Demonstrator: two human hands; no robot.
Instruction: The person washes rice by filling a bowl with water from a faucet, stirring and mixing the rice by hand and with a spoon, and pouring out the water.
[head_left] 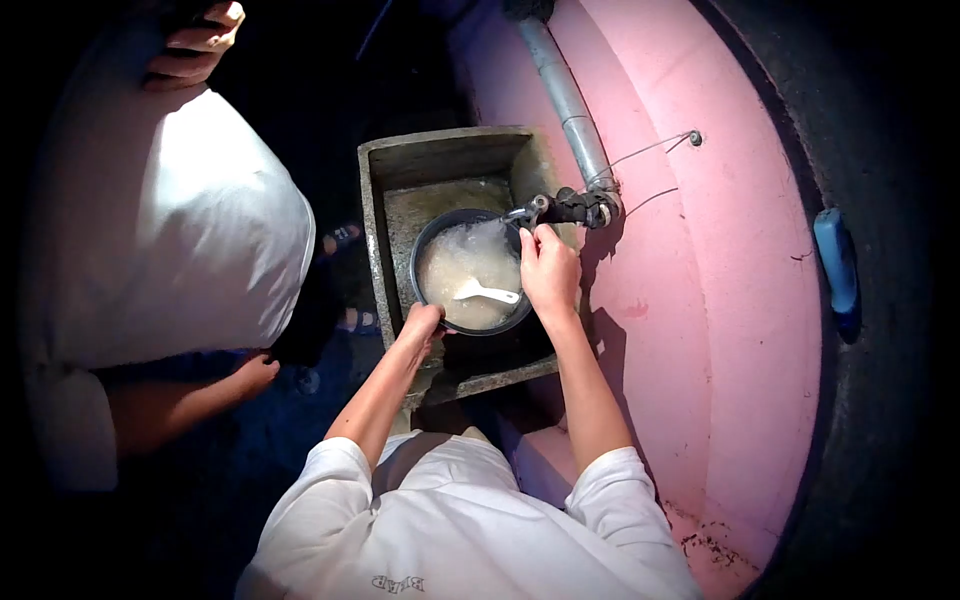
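Observation:
A dark round pot (416, 262) sits inside the concrete sink, holding cloudy water with pale grains that look like rice (450, 265). A white rice paddle (490, 293) lies in the water, its handle pointing to the right. My left hand (424, 326) is closed on the pot's near left rim. At the opposite side, my right hand (549, 268) is closed at the right rim, just below the tap (536, 207); its fingers partly hide what they grip. Under the tap's spout the water looks stirred and blurred.
The concrete sink (372, 230) stands against a pink wall (690, 280). A grey pipe (568, 95) runs down to the tap, with wire tied to the wall. To the left stands another person in a white shirt (225, 230). A blue object (836, 262) is at the far right.

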